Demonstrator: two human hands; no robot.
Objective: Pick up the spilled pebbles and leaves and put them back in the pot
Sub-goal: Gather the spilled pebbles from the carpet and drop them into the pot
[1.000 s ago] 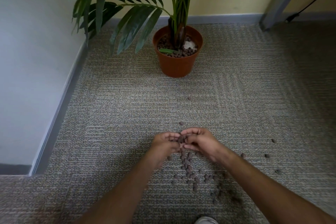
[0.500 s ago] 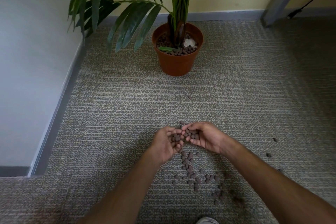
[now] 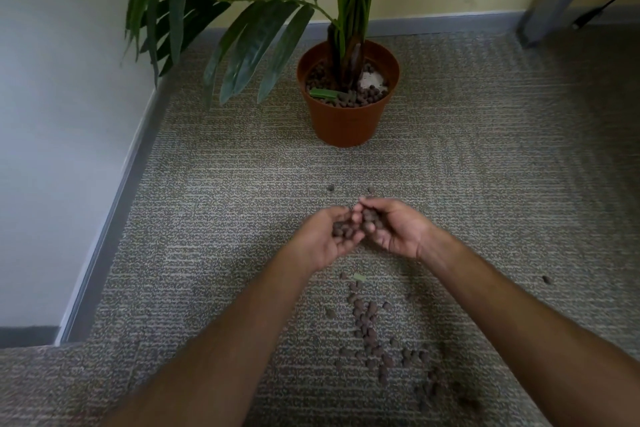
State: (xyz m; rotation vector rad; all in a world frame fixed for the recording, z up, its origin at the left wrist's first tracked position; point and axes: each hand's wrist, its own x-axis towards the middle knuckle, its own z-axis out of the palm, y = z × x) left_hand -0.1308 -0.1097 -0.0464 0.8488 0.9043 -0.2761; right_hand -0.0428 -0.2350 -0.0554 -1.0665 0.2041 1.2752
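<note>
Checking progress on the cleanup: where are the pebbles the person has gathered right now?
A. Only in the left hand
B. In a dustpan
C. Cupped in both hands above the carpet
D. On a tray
C: the left hand and right hand are cupped side by side, and both hold pebbles.

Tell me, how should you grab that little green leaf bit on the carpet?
Pinch the leaf bit by its long edges, coming straight down with fingertips. It lies flat and thin on the carpet, beside pebbles, so a scoop would probably catch those too.
</note>
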